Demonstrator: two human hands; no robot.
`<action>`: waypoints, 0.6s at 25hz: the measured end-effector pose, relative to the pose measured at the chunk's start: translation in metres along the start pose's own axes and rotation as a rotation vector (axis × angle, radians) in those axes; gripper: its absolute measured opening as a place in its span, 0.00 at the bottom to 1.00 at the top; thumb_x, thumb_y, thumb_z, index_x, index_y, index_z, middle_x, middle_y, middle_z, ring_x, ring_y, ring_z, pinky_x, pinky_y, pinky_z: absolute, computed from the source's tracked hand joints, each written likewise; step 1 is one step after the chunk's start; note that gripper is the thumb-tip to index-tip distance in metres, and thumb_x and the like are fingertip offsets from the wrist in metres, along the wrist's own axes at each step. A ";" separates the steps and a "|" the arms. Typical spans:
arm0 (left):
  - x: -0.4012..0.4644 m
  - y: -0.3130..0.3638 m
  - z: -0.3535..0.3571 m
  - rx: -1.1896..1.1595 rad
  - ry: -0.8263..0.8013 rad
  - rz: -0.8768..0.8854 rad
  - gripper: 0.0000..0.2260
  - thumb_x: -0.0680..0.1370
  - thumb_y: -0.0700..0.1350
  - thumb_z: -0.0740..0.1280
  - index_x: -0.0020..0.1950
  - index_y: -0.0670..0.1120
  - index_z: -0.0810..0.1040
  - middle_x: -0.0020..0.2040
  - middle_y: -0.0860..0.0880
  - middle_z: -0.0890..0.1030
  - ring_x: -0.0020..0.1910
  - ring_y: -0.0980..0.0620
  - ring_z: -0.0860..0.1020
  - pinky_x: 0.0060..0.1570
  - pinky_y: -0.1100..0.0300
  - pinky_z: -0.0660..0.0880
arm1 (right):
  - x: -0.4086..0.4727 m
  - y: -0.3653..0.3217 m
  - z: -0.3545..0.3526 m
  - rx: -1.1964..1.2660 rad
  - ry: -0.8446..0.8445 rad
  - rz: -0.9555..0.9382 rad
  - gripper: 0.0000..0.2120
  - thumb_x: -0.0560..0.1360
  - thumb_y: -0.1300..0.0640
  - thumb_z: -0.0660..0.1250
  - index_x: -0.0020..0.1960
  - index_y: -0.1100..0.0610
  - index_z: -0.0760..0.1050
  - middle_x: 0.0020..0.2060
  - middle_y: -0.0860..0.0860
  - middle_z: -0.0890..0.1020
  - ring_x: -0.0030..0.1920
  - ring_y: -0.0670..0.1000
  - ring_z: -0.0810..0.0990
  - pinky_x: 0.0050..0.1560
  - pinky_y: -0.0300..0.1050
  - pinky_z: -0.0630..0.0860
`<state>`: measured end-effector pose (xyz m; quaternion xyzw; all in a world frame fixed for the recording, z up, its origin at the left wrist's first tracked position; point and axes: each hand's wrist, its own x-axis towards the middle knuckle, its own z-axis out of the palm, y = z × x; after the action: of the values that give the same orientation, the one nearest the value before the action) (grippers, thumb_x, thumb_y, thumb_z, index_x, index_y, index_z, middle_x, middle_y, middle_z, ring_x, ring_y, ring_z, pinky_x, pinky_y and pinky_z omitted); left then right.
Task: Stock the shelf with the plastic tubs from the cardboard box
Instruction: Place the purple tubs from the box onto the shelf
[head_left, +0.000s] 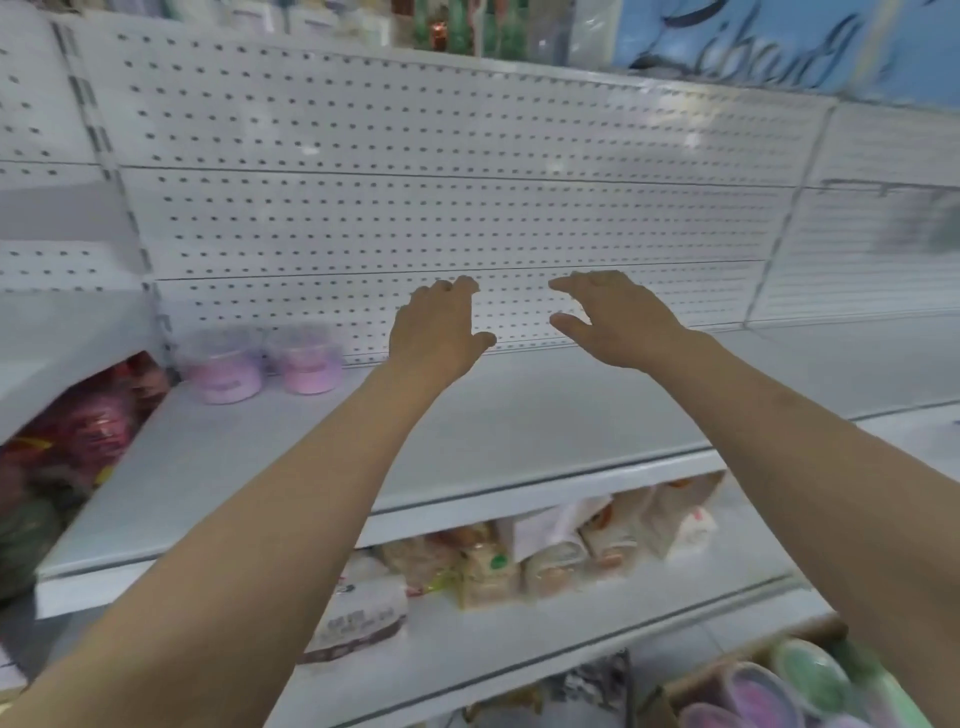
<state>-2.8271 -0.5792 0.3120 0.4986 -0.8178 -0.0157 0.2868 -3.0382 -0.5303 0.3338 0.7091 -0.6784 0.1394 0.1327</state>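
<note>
Both forearms fill the near foreground, stretching from the lower corners up over the shelf (467, 415), the wide white board that serves as the landmark here, most of it bare. Behind the shelf rises the pegboard back panel (415, 208). Below the shelf and to its right, at the frame's bottom corner, sits the cardboard box (670, 696) with more plastic tubs (769, 696) in purple and green, blurred. On the level under the shelf lie bagged goods (519, 561). At the shelf's far left rear stand two pink tubs (265, 369), side by side and close to the panel. The left hand (441, 332) and right hand (618, 322) hover above the shelf's rear middle, each grip apart, fingers spread and holding nothing. Risk, as I judge it: the supply lies low and off to the side, so a hurried, unsighted reach down could catch the box flap or the shelf's front lip. Carrying tubs back up, a loose two-handed hold could drop one, and setting new tubs hard against the pink pair could knock them over.
</note>
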 end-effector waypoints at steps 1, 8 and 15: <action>-0.004 0.027 0.002 -0.001 0.006 0.033 0.29 0.76 0.54 0.69 0.74 0.49 0.64 0.69 0.46 0.72 0.68 0.44 0.68 0.61 0.50 0.69 | -0.020 0.019 -0.013 -0.021 0.000 0.020 0.25 0.82 0.42 0.57 0.77 0.47 0.61 0.77 0.48 0.64 0.76 0.52 0.59 0.72 0.54 0.62; -0.048 0.196 0.047 -0.080 -0.051 0.222 0.27 0.75 0.56 0.69 0.71 0.49 0.67 0.67 0.47 0.74 0.65 0.45 0.71 0.59 0.50 0.71 | -0.159 0.139 -0.062 -0.065 -0.013 0.177 0.25 0.81 0.43 0.58 0.76 0.45 0.62 0.75 0.47 0.67 0.73 0.54 0.65 0.70 0.54 0.65; -0.082 0.289 0.145 -0.167 -0.268 0.293 0.25 0.75 0.55 0.69 0.69 0.49 0.70 0.65 0.46 0.75 0.63 0.44 0.72 0.58 0.50 0.73 | -0.262 0.235 -0.017 0.031 -0.102 0.376 0.24 0.81 0.44 0.60 0.75 0.47 0.64 0.74 0.47 0.69 0.72 0.53 0.69 0.70 0.50 0.65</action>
<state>-3.1022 -0.4039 0.2439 0.3422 -0.9083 -0.1076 0.2152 -3.2840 -0.2922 0.2508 0.5780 -0.8025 0.1361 0.0588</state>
